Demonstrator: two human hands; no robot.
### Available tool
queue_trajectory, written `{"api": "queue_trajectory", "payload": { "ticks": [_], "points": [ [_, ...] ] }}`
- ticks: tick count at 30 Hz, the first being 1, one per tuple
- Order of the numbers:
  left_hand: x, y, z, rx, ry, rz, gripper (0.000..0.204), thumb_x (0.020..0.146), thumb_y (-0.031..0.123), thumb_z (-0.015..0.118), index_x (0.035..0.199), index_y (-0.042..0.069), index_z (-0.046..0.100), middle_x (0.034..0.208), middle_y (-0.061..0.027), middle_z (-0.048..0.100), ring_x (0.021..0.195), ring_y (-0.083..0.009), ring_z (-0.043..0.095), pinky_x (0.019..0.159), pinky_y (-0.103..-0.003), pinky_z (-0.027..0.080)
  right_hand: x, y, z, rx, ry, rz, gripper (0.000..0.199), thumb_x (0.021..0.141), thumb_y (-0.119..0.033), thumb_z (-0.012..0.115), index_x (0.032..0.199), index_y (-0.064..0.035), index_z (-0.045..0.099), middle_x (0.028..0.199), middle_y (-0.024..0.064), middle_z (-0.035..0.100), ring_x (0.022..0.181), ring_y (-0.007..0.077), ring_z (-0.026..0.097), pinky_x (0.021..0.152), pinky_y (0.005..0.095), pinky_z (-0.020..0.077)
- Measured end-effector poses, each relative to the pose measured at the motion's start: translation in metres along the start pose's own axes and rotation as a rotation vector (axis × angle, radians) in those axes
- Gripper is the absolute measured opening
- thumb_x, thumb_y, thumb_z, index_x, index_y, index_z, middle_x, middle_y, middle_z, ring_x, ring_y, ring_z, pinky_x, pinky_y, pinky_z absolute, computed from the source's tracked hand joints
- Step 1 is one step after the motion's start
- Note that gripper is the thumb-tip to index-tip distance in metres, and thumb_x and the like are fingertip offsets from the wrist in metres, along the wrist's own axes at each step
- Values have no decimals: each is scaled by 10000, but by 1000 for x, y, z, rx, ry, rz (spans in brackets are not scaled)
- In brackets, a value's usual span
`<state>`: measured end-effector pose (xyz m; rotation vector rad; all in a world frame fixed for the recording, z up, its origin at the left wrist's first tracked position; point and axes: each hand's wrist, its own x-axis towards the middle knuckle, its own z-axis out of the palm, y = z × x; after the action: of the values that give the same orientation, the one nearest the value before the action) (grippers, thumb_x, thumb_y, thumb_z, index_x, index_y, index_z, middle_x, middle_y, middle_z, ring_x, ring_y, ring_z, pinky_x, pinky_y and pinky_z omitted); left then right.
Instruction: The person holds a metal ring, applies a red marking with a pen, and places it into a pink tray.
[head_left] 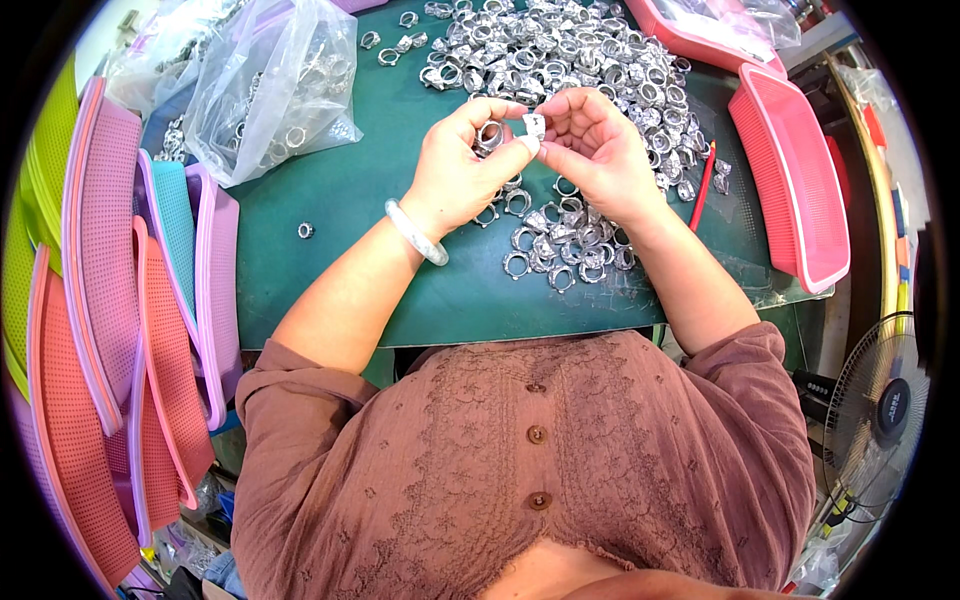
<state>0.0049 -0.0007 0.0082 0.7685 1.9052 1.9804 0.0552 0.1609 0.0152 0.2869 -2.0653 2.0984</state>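
Over the far half of the green tabletop [440, 312], two bare hands are meeting at a small silver-coloured ring [535, 127]. The left hand [463, 165] is pinching it from the left, its thumb and index fingertip closing in on the piece, while the right hand [603, 150] is gripping it from the right with thumb and index finger, the other fingers curling toward the palm. Another ring [489, 137] is showing at the left hand's curled fingers; whether they are holding it I cannot tell. Beyond the hands, a large heap of silver-coloured rings [545, 60] is spreading, and a smaller cluster of rings [570, 240] is lying nearer the body, between the forearms. One lone ring [306, 230] is resting well apart, left of the left forearm. A red pencil [704, 185] is lying between the heap and a pink plastic basket [822, 240].
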Motion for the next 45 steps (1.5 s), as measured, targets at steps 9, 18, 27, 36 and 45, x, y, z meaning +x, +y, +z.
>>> {"api": "queue_trajectory", "payload": {
  "ticks": [9, 18, 27, 36, 45],
  "points": [
    [0, 0, 1, -19, -8, 64, 261, 786, 39, 627, 1043, 54, 582, 785, 49, 503, 679, -16, 440, 598, -149, 379, 1, 7, -2, -66, -9, -65, 291, 747, 26, 625, 997, -11, 481, 900, 36, 555, 777, 90, 545, 697, 220, 453],
    [1, -1, 0, -24, -18, 131, 282, 774, -2, 623, 1046, 60, 584, 790, 50, 493, 677, -13, 422, 598, -143, 370, 0, -3, -1, 25, -42, -6, 322, 776, 11, 576, 1076, -14, 463, 997, 57, 531, 878, 107, 527, 784, 245, 444],
    [0, -1, 0, -35, -26, 115, 278, 763, -20, 623, 1028, 57, 590, 795, 49, 494, 690, -13, 424, 616, -143, 375, 0, -1, -3, 58, -40, 27, 342, 792, -18, 587, 1105, -12, 452, 1030, 66, 524, 939, 121, 516, 830, 256, 438],
    [0, -2, 0, -43, -30, 101, 325, 762, -37, 606, 1072, 42, 553, 774, 51, 480, 675, -7, 417, 607, -142, 367, 1, 0, -2, 51, -26, 16, 348, 781, 4, 592, 1100, -12, 454, 1014, 61, 531, 924, 115, 519, 816, 245, 444],
    [1, 3, -2, -95, -4, -46, 230, 810, 96, 593, 1025, 28, 550, 721, 29, 529, 581, -22, 451, 494, -162, 365, 2, 0, -4, -46, -12, -56, 364, 758, 15, 610, 1090, -48, 473, 1029, 48, 561, 906, 119, 528, 754, 241, 439]
  ]
}}
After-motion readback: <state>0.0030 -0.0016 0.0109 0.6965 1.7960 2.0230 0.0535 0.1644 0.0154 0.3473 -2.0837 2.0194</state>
